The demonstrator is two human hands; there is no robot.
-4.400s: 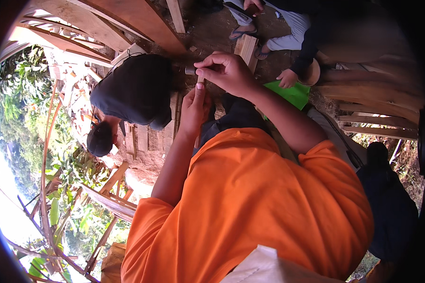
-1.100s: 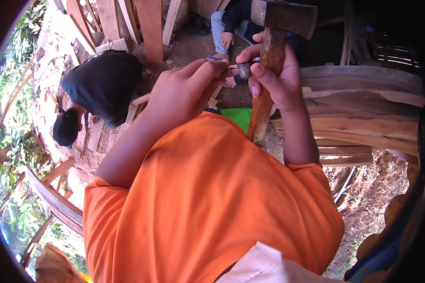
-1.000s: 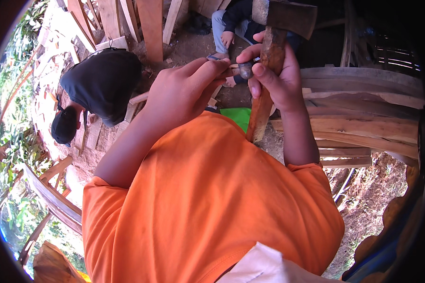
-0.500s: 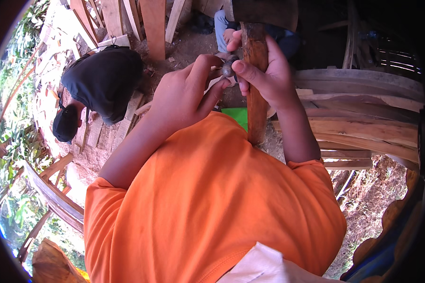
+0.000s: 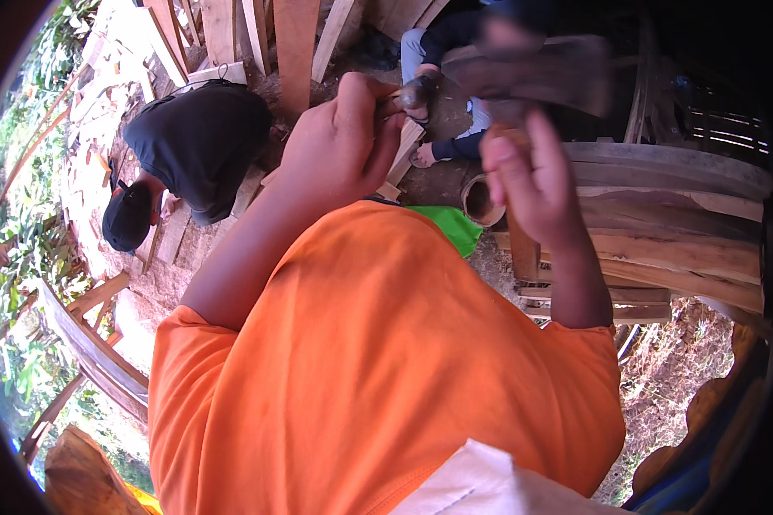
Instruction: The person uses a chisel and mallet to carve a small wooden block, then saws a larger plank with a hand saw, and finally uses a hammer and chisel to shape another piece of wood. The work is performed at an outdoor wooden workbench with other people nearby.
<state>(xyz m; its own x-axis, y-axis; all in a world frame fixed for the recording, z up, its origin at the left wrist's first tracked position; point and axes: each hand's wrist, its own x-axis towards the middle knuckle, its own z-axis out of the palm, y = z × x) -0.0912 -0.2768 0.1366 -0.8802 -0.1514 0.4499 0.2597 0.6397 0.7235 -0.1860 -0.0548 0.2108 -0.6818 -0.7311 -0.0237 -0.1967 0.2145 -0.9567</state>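
Observation:
My left hand [image 5: 339, 142] is raised in front of my chest, its thumb and fingers pinched together. At its fingertips is a dark, rounded metal piece [image 5: 416, 93]; what kind of thing it is I cannot make out. My right hand [image 5: 528, 180] is wrapped around the wooden handle of a tool. Its broad dark head [image 5: 528, 75] sticks out beyond my fist, smeared by motion, so its kind is unclear. The handle's lower end [image 5: 522, 249] shows below the hand. The two hands are apart.
Bent over wood at the left is a person in black [image 5: 199, 146]. Ahead, partly behind the tool head, sits another person in light trousers [image 5: 410, 51]. Stacked boards [image 5: 661, 240] lie to the right; upright planks [image 5: 296, 60] stand behind. A green sheet [image 5: 448, 225] lies near a round, hollow object [image 5: 481, 202].
My right hand has moved right, away from the rounded metal piece, swinging the tool with it. My left hand has risen slightly and keeps its pinch.

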